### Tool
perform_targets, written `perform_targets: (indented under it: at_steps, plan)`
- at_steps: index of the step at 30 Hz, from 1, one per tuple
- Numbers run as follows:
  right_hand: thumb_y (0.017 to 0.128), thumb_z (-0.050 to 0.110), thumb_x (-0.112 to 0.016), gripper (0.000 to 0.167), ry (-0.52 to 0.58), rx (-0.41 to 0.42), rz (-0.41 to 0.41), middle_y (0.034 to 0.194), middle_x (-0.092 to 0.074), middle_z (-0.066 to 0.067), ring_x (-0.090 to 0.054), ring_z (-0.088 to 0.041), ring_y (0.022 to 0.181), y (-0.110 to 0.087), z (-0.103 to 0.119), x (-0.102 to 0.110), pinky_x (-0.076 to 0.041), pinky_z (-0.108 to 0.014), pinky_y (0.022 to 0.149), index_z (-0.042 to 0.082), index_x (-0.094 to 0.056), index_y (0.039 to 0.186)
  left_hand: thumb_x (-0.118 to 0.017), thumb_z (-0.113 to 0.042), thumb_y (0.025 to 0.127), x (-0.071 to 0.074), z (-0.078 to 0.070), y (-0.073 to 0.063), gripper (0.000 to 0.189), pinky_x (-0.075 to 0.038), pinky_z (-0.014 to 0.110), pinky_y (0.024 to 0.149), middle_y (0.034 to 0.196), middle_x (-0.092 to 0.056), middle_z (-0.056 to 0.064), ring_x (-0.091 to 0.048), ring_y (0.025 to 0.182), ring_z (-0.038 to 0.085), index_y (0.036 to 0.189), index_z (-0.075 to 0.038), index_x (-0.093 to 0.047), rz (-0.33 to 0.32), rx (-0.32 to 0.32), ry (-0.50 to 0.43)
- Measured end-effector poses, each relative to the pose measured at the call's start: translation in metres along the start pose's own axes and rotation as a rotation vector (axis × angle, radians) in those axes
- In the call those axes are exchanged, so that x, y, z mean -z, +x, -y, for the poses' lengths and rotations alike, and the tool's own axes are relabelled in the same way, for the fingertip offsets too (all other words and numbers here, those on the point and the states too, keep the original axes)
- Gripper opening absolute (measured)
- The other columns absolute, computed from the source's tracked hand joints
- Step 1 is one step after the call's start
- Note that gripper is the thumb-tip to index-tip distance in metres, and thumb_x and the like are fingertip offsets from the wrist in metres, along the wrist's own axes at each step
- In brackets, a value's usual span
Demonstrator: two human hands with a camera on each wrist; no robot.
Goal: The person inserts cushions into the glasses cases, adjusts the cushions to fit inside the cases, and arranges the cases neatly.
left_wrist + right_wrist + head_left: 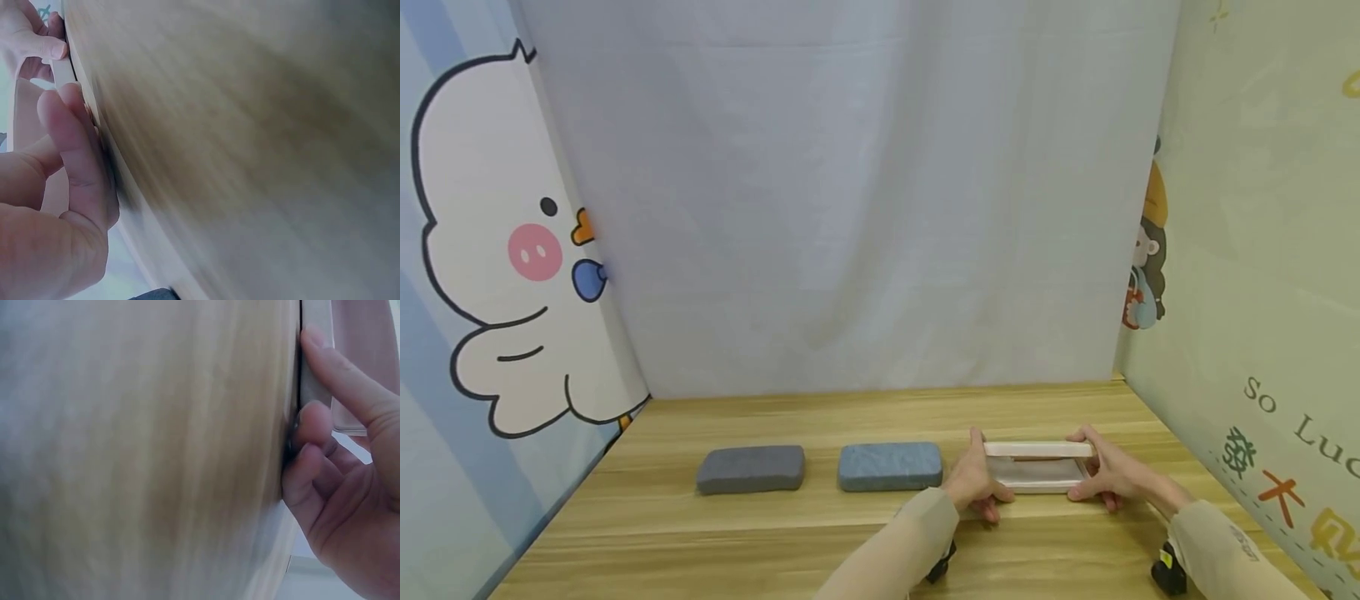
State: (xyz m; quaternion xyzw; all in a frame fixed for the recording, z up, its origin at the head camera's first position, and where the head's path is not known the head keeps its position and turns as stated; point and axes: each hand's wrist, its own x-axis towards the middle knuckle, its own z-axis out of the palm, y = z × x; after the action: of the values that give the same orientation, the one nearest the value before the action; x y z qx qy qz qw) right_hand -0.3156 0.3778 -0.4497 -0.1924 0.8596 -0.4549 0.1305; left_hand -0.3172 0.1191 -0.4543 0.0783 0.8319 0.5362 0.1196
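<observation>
A pale, whitish glasses case (1037,487) sits on the right part of the table with its lid (1037,449) raised partway. My left hand (972,482) grips its left end, thumb at the front and fingers toward the back. At the opposite end my right hand (1114,473) holds it the same way. In the right wrist view, the right thumb and fingertips touch the pale case wall (317,378). The left wrist view has the left hand (65,206) close beside the case, its other fingers curled near the tabletop. The case's inside is mostly hidden.
To the left of the hands lies a closed blue case (891,467), and farther left a closed dark grey case (751,469). All stand on a wood-grain table (715,542). A plain grey-white curtain (865,208) hangs behind, with printed walls at both sides.
</observation>
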Motion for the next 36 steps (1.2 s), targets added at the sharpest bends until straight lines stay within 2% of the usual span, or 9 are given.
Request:
perform_targets:
  at_steps: [7,11,14,21,25,28,31,34,36]
  plan:
    - [0.08,0.015,-0.078,0.088,-0.012,0.022,0.001,0.058,-0.045,-0.002,-0.047,-0.006,0.036,-0.003,-0.001,0.0,-0.045,-0.024,0.033,-0.007,-0.017,0.139,-0.08,0.012,0.067,-0.001,-0.002,-0.003,0.093,-0.051,0.033,0.032,0.058,-0.06,0.021,-0.052,0.029,0.021,0.14,-0.011,-0.027,0.003,-0.002,-0.006]
    - [0.083,0.013,-0.076,0.075,-0.006,0.054,-0.004,0.07,-0.062,-0.01,-0.048,-0.006,0.038,-0.003,0.0,0.0,-0.045,-0.024,0.033,-0.009,-0.022,0.131,-0.076,0.016,0.069,0.001,-0.003,-0.004,0.081,-0.052,0.034,0.033,0.073,-0.058,0.027,-0.057,0.033,0.026,0.131,-0.01,-0.031,0.015,-0.007,-0.023]
    - [0.084,0.012,-0.074,0.067,-0.021,0.077,-0.011,0.079,-0.067,-0.014,-0.05,-0.005,0.039,-0.002,0.001,0.0,-0.045,-0.025,0.033,-0.009,-0.026,0.126,-0.073,0.019,0.071,0.001,-0.005,-0.005,0.072,-0.052,0.034,0.034,0.082,-0.055,0.03,-0.059,0.035,0.03,0.123,-0.011,-0.033,0.026,-0.006,-0.038]
    - [0.082,0.011,-0.076,0.07,-0.058,0.055,-0.025,0.077,-0.065,-0.013,-0.048,-0.007,0.04,-0.002,0.003,-0.001,-0.045,-0.024,0.035,-0.009,-0.026,0.127,-0.069,0.021,0.071,0.002,-0.005,-0.007,0.065,-0.052,0.033,0.034,0.076,-0.054,0.028,-0.062,0.04,0.035,0.115,-0.011,-0.034,0.026,-0.014,-0.026]
    - [0.083,0.011,-0.075,0.071,-0.095,0.043,-0.001,0.074,-0.065,-0.013,-0.052,-0.01,0.043,-0.005,0.01,0.0,-0.048,-0.027,0.037,-0.009,-0.026,0.131,-0.067,0.021,0.072,0.008,-0.006,-0.011,0.064,-0.054,0.033,0.037,0.077,-0.056,0.029,-0.064,0.044,0.037,0.117,-0.01,-0.033,0.067,-0.035,-0.015]
    - [0.086,0.012,-0.072,0.073,-0.122,0.03,0.043,0.07,-0.065,-0.014,-0.056,-0.012,0.046,-0.01,0.018,0.009,-0.051,-0.03,0.04,-0.012,-0.025,0.136,-0.066,0.02,0.075,0.017,-0.01,-0.015,0.073,-0.057,0.035,0.041,0.08,-0.059,0.032,-0.064,0.046,0.035,0.13,-0.008,-0.028,0.127,-0.053,0.003]
    - [0.089,0.014,-0.069,0.072,-0.126,0.006,0.069,0.065,-0.062,-0.01,-0.051,-0.01,0.046,-0.015,0.029,0.02,-0.048,-0.026,0.041,-0.015,-0.026,0.139,-0.068,0.014,0.079,0.029,-0.015,-0.018,0.08,-0.059,0.037,0.047,0.076,-0.061,0.028,-0.065,0.049,0.033,0.141,-0.009,-0.022,0.187,-0.085,0.058]
    - [0.093,0.014,-0.062,0.064,-0.109,0.0,0.049,0.063,-0.053,-0.003,-0.043,-0.007,0.046,-0.018,0.041,0.028,-0.042,-0.022,0.044,-0.017,-0.028,0.138,-0.07,-0.001,0.085,0.048,-0.02,-0.022,0.07,-0.06,0.036,0.053,0.076,-0.065,0.021,-0.067,0.058,0.031,0.141,-0.01,-0.028,0.22,-0.156,0.127]
    - [0.096,0.013,-0.059,0.06,-0.09,0.005,0.009,0.067,-0.052,-0.001,-0.045,-0.008,0.049,-0.018,0.053,0.031,-0.044,-0.024,0.046,-0.018,-0.029,0.137,-0.068,-0.014,0.09,0.063,-0.023,-0.026,0.06,-0.06,0.034,0.058,0.083,-0.067,0.019,-0.068,0.066,0.029,0.139,-0.009,-0.033,0.218,-0.229,0.188]
